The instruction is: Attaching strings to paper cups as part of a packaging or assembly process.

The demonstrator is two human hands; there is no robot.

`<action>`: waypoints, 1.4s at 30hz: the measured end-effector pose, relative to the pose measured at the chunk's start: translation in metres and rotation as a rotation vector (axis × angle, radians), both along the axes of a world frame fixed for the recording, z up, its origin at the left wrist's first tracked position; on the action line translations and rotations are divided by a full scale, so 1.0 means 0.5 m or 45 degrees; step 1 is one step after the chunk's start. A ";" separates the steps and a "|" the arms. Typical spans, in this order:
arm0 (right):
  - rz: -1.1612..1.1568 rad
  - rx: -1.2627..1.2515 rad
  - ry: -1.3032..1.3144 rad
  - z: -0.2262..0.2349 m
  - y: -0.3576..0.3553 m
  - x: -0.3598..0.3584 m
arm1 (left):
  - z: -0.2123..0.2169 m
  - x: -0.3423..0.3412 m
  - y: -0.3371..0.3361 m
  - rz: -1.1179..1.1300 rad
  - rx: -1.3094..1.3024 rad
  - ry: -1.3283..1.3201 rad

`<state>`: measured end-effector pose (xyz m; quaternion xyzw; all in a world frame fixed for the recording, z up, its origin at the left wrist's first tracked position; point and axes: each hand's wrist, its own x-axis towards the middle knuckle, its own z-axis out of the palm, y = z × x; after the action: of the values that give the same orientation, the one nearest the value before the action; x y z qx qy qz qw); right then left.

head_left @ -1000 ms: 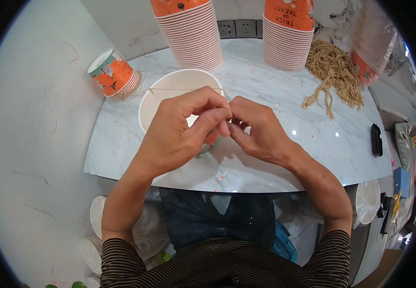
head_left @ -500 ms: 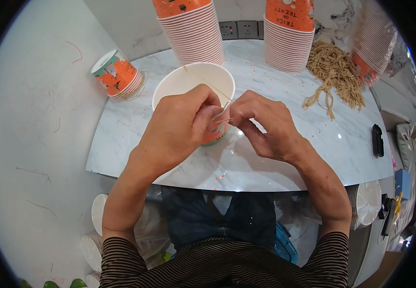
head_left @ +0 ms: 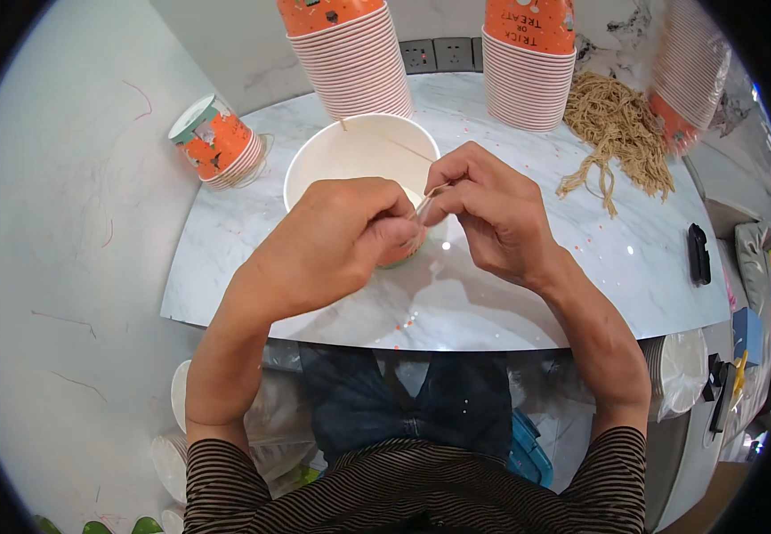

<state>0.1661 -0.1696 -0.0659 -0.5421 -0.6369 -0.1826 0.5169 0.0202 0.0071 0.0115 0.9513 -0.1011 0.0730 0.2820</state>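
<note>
A paper bucket (head_left: pixel 336 156) with a white inside and an orange and green outside stands tilted on the table in front of me. Thin tan twine (head_left: pixel 414 150) runs across its mouth from a point on the far rim to my right hand. My left hand (head_left: pixel 332 236) is closed, pinching the near right rim of the bucket, where fingers hide part of the wall. Just right of that rim, my right hand (head_left: pixel 496 209) pinches the twine between thumb and forefinger. Both sets of fingertips nearly touch, and the twine's end between them is hard to make out.
Two tall stacks of paper buckets (head_left: pixel 354 62) (head_left: pixel 528 84) stand at the back. A tan twine heap (head_left: pixel 617 133) lies back right, beside a wrapped bucket stack (head_left: pixel 688 80). Several nested buckets with twine handles (head_left: pixel 216 142) lean far left. A black object (head_left: pixel 698 254) sits at the right edge.
My right hand has turned and risen slightly, drawing its fingertips closer together on the twine. My left hand has shifted a little down and right at the rim.
</note>
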 end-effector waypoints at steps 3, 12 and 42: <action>-0.059 -0.074 0.084 -0.002 0.002 -0.002 | 0.004 0.011 0.012 0.131 -0.256 0.176; -0.144 -0.030 0.043 -0.020 0.026 -0.014 | -0.010 0.025 0.043 0.090 -0.564 0.278; -0.080 -0.023 0.094 -0.010 0.010 -0.029 | 0.004 0.025 0.075 0.120 -1.031 0.269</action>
<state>0.1516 -0.1644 -0.0710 -0.5727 -0.6017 -0.1729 0.5291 0.0328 0.0446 0.0137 0.7693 0.0087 0.0218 0.6384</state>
